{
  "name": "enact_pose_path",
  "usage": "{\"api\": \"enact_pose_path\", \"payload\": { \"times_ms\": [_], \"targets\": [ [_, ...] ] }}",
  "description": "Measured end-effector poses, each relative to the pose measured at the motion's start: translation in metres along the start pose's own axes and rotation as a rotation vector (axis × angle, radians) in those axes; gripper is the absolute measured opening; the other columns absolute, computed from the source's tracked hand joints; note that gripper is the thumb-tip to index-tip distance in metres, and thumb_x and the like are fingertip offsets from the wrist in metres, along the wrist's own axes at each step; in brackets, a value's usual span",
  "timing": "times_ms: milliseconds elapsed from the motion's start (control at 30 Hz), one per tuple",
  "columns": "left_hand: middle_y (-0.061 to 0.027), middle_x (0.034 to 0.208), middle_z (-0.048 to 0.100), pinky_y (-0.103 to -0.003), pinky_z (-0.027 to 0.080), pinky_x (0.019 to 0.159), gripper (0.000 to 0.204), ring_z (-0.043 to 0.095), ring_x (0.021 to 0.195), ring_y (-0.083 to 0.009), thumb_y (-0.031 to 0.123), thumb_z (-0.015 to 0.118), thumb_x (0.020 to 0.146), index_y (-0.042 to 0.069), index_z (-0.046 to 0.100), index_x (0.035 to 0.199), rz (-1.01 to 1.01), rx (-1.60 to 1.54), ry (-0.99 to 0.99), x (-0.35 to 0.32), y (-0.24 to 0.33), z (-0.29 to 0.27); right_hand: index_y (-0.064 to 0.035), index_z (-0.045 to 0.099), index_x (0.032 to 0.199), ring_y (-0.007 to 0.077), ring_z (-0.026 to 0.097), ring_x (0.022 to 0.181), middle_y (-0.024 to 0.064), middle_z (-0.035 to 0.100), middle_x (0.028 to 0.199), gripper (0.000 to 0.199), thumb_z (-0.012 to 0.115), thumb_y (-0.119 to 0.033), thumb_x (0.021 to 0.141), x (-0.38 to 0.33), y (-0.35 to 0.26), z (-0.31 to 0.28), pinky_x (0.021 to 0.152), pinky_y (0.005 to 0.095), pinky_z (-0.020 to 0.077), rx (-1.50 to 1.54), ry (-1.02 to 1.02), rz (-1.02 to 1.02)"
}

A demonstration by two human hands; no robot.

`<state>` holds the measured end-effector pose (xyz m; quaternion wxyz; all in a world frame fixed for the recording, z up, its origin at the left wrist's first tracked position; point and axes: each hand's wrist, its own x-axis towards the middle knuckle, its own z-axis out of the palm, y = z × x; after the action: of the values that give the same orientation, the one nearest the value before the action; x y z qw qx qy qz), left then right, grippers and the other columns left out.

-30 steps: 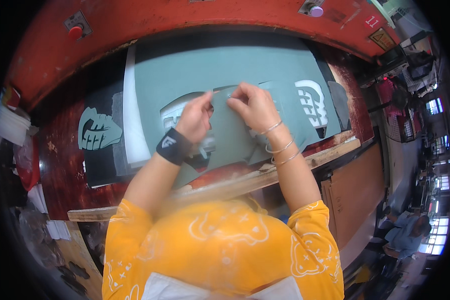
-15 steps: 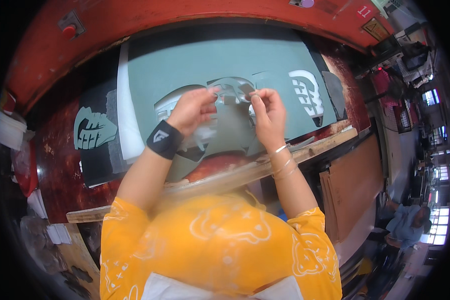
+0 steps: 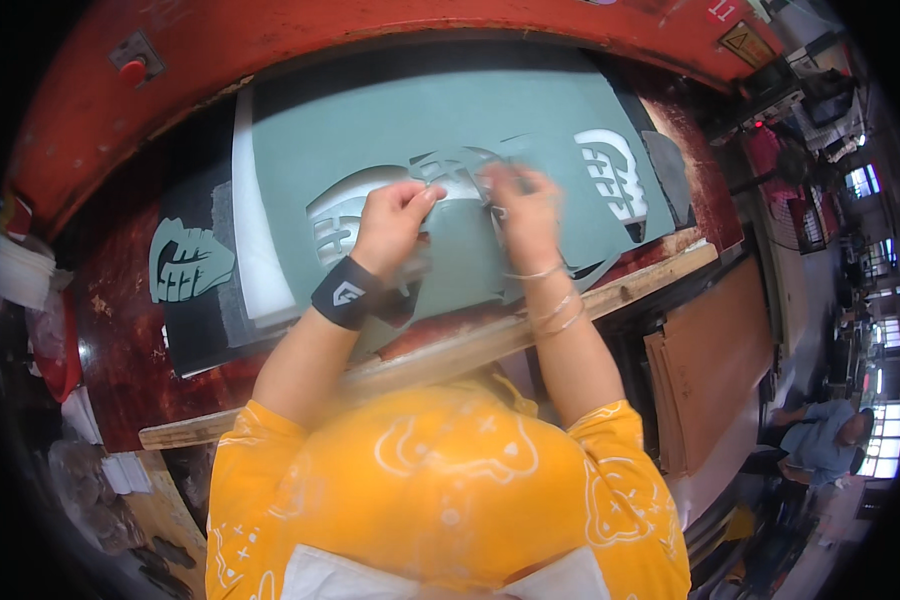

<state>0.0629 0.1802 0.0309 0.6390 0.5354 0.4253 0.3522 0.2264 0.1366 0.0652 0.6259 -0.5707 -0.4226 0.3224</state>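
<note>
A grey-green sheet [image 3: 420, 110] lies in front of me, with slotted shapes cut out of it and white showing through the openings. My left hand [image 3: 392, 222], with a black wristband, is closed in a pinch above the middle cut-outs; what sits between its fingertips is too small to make out. Opposite it, my right hand [image 3: 530, 215] hovers over the same part of the sheet. Motion smears its fingers, so their grip is unclear. Loose sheet hangs below both hands toward the near edge, partly hidden by them.
A slotted green cut piece [image 3: 192, 262] rests at the left on black material. Along the near edge runs a wooden bar [image 3: 620, 300]. A red machine beam [image 3: 370, 30] with a red button [image 3: 133, 71] spans the back. Brown boards [image 3: 715, 360] lean at right; another person [image 3: 820, 440] is farther off.
My left hand has moved slightly right and its fingers have come together in a pinch. My right hand has shifted slightly; the small dark piece seen at its fingertips before is no longer distinct.
</note>
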Motion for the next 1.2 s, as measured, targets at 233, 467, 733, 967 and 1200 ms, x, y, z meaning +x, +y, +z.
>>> {"api": "enact_pose_path", "payload": {
  "times_ms": [233,467,733,967,1200],
  "targets": [
    [-0.0046,0.075,0.057,-0.027,0.046,0.056,0.02,0.055,0.069,-0.0101,0.022,0.059,0.087,0.002,0.062,0.084,0.053,0.606,-0.006,-0.014,0.045,-0.011,-0.0009,0.065,0.084,0.0066,0.052,0.071,0.0021,0.062,0.078,0.016,0.07,-0.014,0.078,-0.012,0.005,-0.028,0.065,0.0219,0.0424,0.207,0.151,0.054],
    [-0.01,0.086,0.063,-0.031,0.047,0.068,0.02,0.059,0.075,-0.0212,0.018,0.056,0.084,0.0,0.063,0.091,0.809,1.008,-0.357,0.013,0.048,-0.001,-0.0008,0.063,0.088,0.0088,0.054,0.082,0.0029,0.063,0.084,0.011,0.061,-0.01,0.084,-0.024,-0.018,-0.008,0.077,0.0245,0.0438,0.059,-0.206,-0.22],
    [-0.0048,0.071,0.066,-0.025,0.046,0.063,0.024,0.057,0.065,-0.0107,0.021,0.06,0.084,0.0,0.07,0.089,0.32,0.201,-0.198,0.025,0.009,-0.003,0.0015,0.06,0.085,0.0316,0.063,0.09,0.0131,0.064,0.084,0.011,0.062,-0.002,0.075,-0.069,-0.026,-0.01,0.081,0.0366,0.0495,-0.373,-0.454,-0.625],
    [-0.0035,0.067,0.063,-0.024,0.044,0.058,0.027,0.056,0.062,-0.0095,0.023,0.058,0.086,-0.001,0.068,0.081,0.198,0.218,0.314,0.021,0.031,-0.025,-0.0001,0.06,0.081,0.0284,0.063,0.079,0.0114,0.063,0.079,0.014,0.058,0.006,0.069,-0.1,-0.038,-0.014,0.079,0.0414,0.0509,-0.215,-0.567,-0.662],
    [-0.0107,0.108,0.059,-0.035,0.036,0.093,0.021,0.05,0.104,-0.0242,0.018,0.057,0.086,0.007,0.063,0.102,0.6,0.927,-0.555,-0.007,0.048,-0.025,0.0011,0.06,0.084,0.0258,0.061,0.076,0.0109,0.063,0.079,0.012,0.06,0.003,0.072,-0.066,-0.022,-0.018,0.083,0.0374,0.0477,-0.216,-0.486,-0.502]
  ]
}}
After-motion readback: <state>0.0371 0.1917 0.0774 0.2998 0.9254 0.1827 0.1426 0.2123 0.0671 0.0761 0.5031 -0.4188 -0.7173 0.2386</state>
